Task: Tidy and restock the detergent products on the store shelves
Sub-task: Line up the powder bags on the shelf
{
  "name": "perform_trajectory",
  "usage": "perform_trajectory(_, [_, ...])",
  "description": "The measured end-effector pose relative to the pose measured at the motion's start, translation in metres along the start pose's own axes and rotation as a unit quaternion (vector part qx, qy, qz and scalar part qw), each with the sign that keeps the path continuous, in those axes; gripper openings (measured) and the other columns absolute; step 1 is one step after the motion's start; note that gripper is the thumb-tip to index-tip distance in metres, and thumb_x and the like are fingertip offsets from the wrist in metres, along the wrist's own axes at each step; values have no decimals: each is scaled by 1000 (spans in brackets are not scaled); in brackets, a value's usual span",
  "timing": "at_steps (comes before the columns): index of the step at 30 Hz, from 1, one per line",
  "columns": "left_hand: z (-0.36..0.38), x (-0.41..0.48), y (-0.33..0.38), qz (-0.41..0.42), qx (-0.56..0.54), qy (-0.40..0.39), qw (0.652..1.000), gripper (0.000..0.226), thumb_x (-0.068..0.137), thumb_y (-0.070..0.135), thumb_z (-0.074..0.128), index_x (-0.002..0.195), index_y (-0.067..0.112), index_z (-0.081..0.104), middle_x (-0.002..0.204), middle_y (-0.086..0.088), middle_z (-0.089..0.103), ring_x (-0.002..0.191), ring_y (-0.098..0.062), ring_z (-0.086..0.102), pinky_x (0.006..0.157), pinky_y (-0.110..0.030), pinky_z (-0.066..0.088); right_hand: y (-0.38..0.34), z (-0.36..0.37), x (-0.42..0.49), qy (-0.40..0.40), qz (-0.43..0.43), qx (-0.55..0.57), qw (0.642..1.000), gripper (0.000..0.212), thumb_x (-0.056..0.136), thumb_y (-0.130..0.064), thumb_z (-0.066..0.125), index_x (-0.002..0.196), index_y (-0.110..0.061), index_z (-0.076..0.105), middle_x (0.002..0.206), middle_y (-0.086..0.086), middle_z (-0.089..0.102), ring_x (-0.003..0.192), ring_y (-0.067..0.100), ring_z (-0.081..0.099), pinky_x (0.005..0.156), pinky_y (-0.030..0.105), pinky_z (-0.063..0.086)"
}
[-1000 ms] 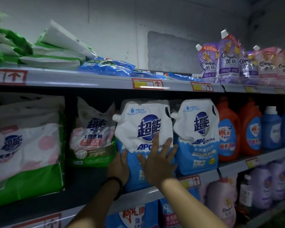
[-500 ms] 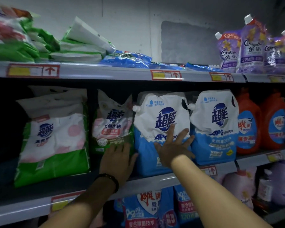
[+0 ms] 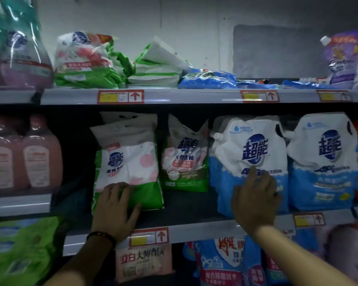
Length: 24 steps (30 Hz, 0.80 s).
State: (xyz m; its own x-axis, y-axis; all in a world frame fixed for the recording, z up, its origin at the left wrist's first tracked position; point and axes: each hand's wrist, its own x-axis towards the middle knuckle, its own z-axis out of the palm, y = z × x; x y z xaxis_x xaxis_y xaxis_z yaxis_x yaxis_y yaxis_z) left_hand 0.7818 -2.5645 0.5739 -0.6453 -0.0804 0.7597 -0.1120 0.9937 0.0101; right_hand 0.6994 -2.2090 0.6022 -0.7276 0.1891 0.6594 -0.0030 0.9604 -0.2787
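On the middle shelf [image 3: 186, 213] a large white and green detergent powder bag [image 3: 128, 159] stands upright. My left hand [image 3: 116, 209] lies against its lower green part with fingers spread. To its right, set further back, is a smaller white and green powder bag [image 3: 185, 157]. Then come two white and blue spouted refill pouches. My right hand [image 3: 254, 199] rests flat on the front of the left pouch [image 3: 246, 149], fingers pointing up. The right pouch [image 3: 322, 159] stands beside it, touching.
Pink bottles [image 3: 25, 157] stand at the left of the middle shelf. The top shelf [image 3: 186, 96] holds slumped green and white bags [image 3: 87, 60], flat blue packs [image 3: 209, 79] and purple pouches [image 3: 343, 56]. More pouches [image 3: 225, 263] fill the shelf below. Dark bare shelf shows in front of the smaller bag.
The view has swung left. My left hand moved left from the smaller bag onto the large green and white bag. My right hand stays on the left blue pouch.
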Motion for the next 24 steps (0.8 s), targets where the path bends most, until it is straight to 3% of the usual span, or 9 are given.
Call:
perform_trajectory(3, [0,-2,-4,-39,-58,21,997,60,82,56,57,128,17,60,125,-8,55,116,-31,49,98,-47,43,-36,6,-33,64,-123,124,983,54,89,-39,66,135,-14,55,132,17,54,120,40,52,96,53,45])
perform_trajectory(7, [4,0,-4,-41,-60,-5,997,70,77,59,62,135,21,53,133,-7,51,124,-31,45,104,-48,43,-105,20,-54,-43,-205,280,937,36,95,-43,63,123,-24,53,120,0,53,109,20,54,89,40,52])
perform_trajectory(10, [8,1,-3,-32,-57,-19,998,73,78,61,60,140,23,49,138,-7,47,128,-29,45,106,-46,43,-153,38,-48,-176,-151,399,887,41,94,-42,69,126,-27,49,124,-5,52,110,13,54,91,36,53])
perform_trajectory(14, [13,1,-7,-39,-76,-5,996,71,79,61,61,139,25,48,138,-2,47,126,-25,45,105,-43,44,-193,61,-17,-295,-35,518,802,61,82,-42,81,132,-23,52,123,0,65,106,17,66,92,42,58])
perform_trajectory(19, [18,1,-9,-45,-79,10,996,71,78,63,60,139,28,47,140,3,45,128,-21,44,107,-41,43,-214,88,16,-371,17,586,720,83,65,-47,91,138,-18,61,124,-2,75,106,19,75,96,45,61])
perform_trajectory(24, [20,1,-10,-44,-88,21,995,68,80,62,58,138,27,47,137,3,46,127,-20,44,106,-40,43,-221,97,16,-417,29,601,681,72,72,-31,95,137,-20,66,122,-2,78,108,20,75,95,44,63])
